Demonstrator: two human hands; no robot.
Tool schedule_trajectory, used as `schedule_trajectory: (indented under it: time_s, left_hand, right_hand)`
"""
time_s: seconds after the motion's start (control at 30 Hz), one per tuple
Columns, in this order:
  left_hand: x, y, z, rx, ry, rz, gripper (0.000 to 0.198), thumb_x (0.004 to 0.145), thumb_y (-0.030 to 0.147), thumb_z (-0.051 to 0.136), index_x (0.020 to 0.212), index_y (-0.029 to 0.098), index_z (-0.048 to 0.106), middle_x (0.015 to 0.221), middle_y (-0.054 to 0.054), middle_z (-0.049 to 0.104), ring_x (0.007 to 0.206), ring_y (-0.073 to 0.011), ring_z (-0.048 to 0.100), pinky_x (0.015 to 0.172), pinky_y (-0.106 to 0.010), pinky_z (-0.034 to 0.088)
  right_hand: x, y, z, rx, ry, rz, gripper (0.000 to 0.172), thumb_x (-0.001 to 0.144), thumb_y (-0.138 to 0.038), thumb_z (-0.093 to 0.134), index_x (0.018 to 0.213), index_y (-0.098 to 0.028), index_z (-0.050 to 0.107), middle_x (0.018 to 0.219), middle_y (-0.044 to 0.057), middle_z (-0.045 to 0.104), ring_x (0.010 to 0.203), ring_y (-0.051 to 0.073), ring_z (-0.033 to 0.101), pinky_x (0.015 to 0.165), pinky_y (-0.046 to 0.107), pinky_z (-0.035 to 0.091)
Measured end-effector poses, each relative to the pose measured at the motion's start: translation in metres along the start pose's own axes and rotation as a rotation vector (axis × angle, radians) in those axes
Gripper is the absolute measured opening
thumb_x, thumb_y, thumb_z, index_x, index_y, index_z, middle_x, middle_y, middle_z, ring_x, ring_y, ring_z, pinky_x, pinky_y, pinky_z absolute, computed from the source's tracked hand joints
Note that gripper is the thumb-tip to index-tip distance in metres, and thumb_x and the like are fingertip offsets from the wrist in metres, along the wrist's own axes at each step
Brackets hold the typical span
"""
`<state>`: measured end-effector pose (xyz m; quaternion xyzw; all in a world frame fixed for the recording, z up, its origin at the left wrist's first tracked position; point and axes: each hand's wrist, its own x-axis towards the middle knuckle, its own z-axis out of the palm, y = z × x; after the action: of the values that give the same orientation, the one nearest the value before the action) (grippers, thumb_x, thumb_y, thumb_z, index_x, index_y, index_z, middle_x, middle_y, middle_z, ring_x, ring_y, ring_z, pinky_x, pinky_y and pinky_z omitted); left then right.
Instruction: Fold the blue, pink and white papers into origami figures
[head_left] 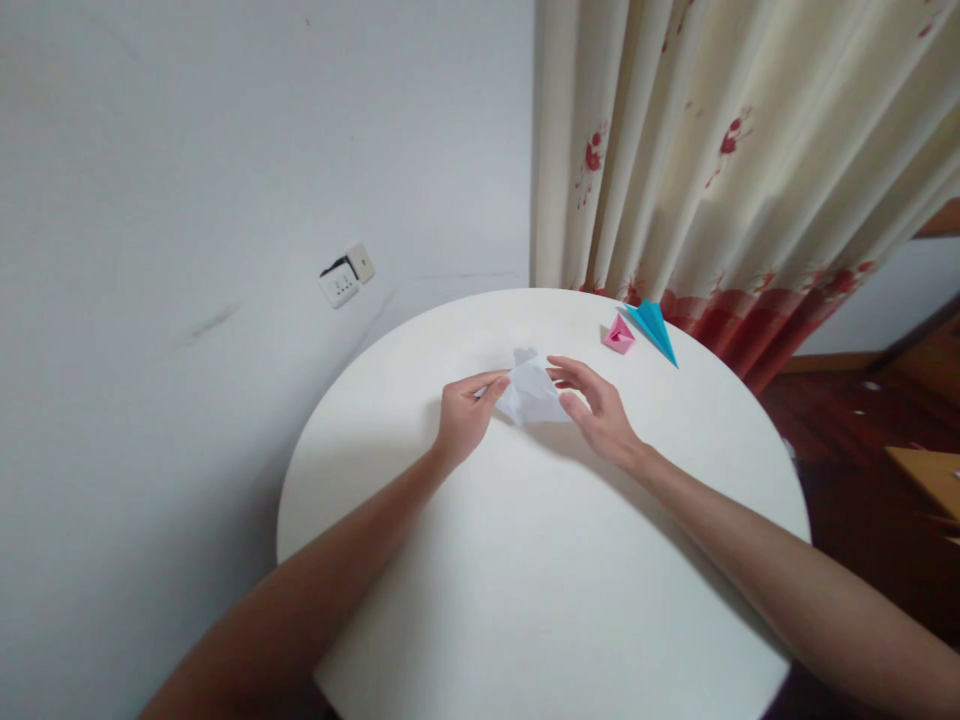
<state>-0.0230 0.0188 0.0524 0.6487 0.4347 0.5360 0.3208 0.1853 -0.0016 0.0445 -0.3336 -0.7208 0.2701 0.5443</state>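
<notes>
L hand (466, 415) pinches white paper (532, 392), folds blurry; R hand (600, 408) half-open, contact w/ paper unclear.

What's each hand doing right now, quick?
Left hand: closed, pinching the white paper.
Right hand: open, loosely curved at the white paper's right edge; can't tell whether it's touching.
</notes>
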Motion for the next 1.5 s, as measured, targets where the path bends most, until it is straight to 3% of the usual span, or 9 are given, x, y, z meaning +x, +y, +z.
schedule_trajectory:
  time_s: [0.27, 0.5, 0.63, 0.73, 0.87, 0.97, 1.1, 1.27, 1.5]
  left_hand:
    - [-0.009, 0.007, 0.005, 0.082, -0.141, 0.161, 0.021, 0.088, 0.033, 0.070, 0.104, 0.023, 0.079, 0.116, -0.006, 0.075, 0.111, -0.0249, 0.068, 0.107, -0.037, 0.046]
    - [-0.007, 0.001, 0.005, 0.071, -0.118, -0.049, 0.024, 0.078, 0.041, 0.077, 0.087, 0.018, 0.079, 0.089, -0.007, 0.077, 0.082, -0.0240, 0.070, 0.077, -0.032, 0.053]
    - [-0.003, 0.000, 0.005, -0.097, -0.173, -0.188, 0.036, 0.072, 0.048, 0.080, 0.088, 0.016, 0.076, 0.083, -0.006, 0.076, 0.072, -0.0209, 0.068, 0.064, -0.028, 0.051]
    - [0.000, 0.001, 0.003, -0.197, -0.248, -0.283, 0.045, 0.068, 0.049, 0.083, 0.097, 0.014, 0.075, 0.087, -0.007, 0.076, 0.072, -0.0205, 0.068, 0.064, -0.027, 0.051]
    - [0.001, -0.001, -0.002, -0.173, -0.385, -0.365, 0.048, 0.066, 0.051, 0.085, 0.094, 0.012, 0.077, 0.084, -0.007, 0.075, 0.068, -0.0193, 0.066, 0.059, -0.026, 0.047]
    - [0.001, -0.007, -0.002, -0.137, -0.371, -0.365, 0.044, 0.067, 0.051, 0.084, 0.085, 0.011, 0.078, 0.079, -0.006, 0.074, 0.065, -0.0182, 0.064, 0.058, -0.026, 0.045]
    - [0.003, -0.012, -0.001, -0.092, -0.248, -0.247, 0.034, 0.073, 0.045, 0.082, 0.086, 0.014, 0.079, 0.082, -0.005, 0.075, 0.071, -0.0196, 0.066, 0.064, -0.028, 0.049]
    - [0.005, -0.008, -0.002, -0.049, -0.137, 0.110, 0.014, 0.078, 0.032, 0.081, 0.082, 0.019, 0.080, 0.095, -0.006, 0.077, 0.091, -0.0222, 0.070, 0.088, -0.033, 0.053]
    - [0.003, -0.003, -0.005, -0.022, -0.081, 0.490, 0.007, 0.086, 0.022, 0.075, 0.089, 0.024, 0.081, 0.094, -0.006, 0.076, 0.087, -0.0171, 0.071, 0.083, -0.031, 0.055]
  right_hand:
    - [0.002, -0.002, 0.006, -0.138, -0.011, -0.092, 0.024, 0.097, -0.042, 0.057, 0.091, -0.023, 0.070, 0.091, 0.007, 0.072, 0.087, 0.022, 0.066, 0.083, 0.039, 0.053]
    - [0.006, -0.002, 0.001, -0.265, 0.111, -0.095, 0.037, 0.085, -0.050, 0.072, 0.112, -0.025, 0.066, 0.118, 0.011, 0.066, 0.113, 0.029, 0.059, 0.097, 0.047, 0.048]
    - [0.008, 0.002, -0.004, -0.069, -0.048, 0.171, 0.032, 0.083, -0.050, 0.071, 0.092, -0.020, 0.071, 0.089, 0.005, 0.073, 0.082, 0.021, 0.065, 0.079, 0.036, 0.052]
    - [0.007, 0.008, -0.003, 0.056, -0.057, 0.332, 0.035, 0.080, -0.050, 0.072, 0.069, -0.017, 0.067, 0.064, 0.000, 0.066, 0.058, 0.014, 0.055, 0.058, 0.027, 0.045]
    - [0.004, 0.015, 0.003, 0.115, -0.021, 0.362, 0.032, 0.077, -0.047, 0.075, 0.067, -0.017, 0.066, 0.060, -0.002, 0.063, 0.053, 0.011, 0.051, 0.052, 0.025, 0.040]
    - [0.003, 0.016, 0.004, 0.073, -0.018, 0.318, 0.026, 0.081, -0.044, 0.072, 0.078, -0.018, 0.072, 0.071, 0.001, 0.069, 0.062, 0.014, 0.058, 0.057, 0.027, 0.045]
    - [0.003, 0.016, 0.001, -0.075, 0.073, 0.129, 0.030, 0.084, -0.040, 0.072, 0.107, -0.021, 0.072, 0.101, 0.006, 0.073, 0.089, 0.021, 0.066, 0.075, 0.034, 0.053]
    - [0.005, 0.011, -0.004, -0.254, 0.125, -0.139, 0.025, 0.088, -0.038, 0.071, 0.110, -0.025, 0.069, 0.102, 0.007, 0.069, 0.099, 0.024, 0.062, 0.089, 0.043, 0.052]
    - [0.005, 0.003, -0.003, -0.324, 0.198, -0.254, 0.031, 0.089, -0.034, 0.072, 0.118, -0.026, 0.063, 0.113, 0.011, 0.060, 0.108, 0.027, 0.058, 0.090, 0.045, 0.051]
